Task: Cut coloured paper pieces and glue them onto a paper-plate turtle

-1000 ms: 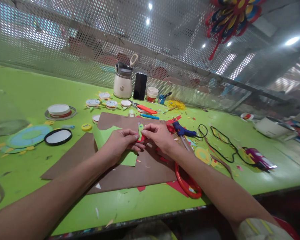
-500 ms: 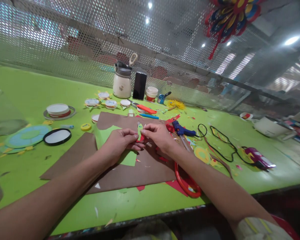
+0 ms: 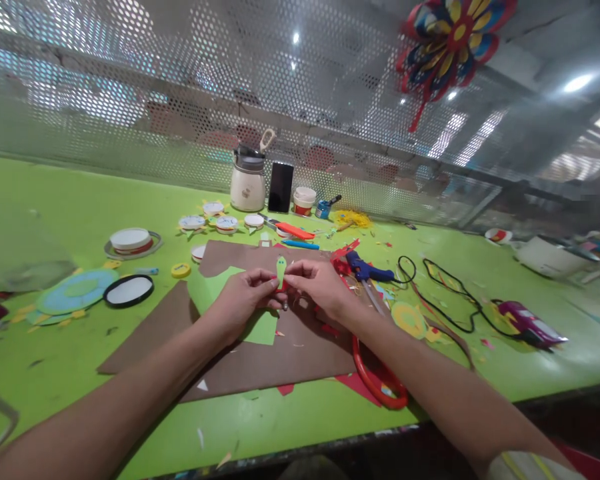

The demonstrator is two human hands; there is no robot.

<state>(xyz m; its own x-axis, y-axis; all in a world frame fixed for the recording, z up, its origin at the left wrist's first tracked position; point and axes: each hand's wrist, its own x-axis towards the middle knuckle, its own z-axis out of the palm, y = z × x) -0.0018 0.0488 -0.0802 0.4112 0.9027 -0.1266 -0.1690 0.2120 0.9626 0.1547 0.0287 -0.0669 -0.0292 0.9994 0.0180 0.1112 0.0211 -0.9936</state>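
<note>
Pinching a small green cutout (image 3: 281,268) near frame centre, left hand (image 3: 243,297) and right hand (image 3: 320,287) both gripping its lower end. Blue glue gun (image 3: 373,271) lies right of centre.

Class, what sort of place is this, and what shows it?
Probably a craft workspace: there's a glue gun, green paper and a small green cutout with dots like eyes.

The head-worn camera looks forward and down at both hands (image 3: 323,288)
</note>
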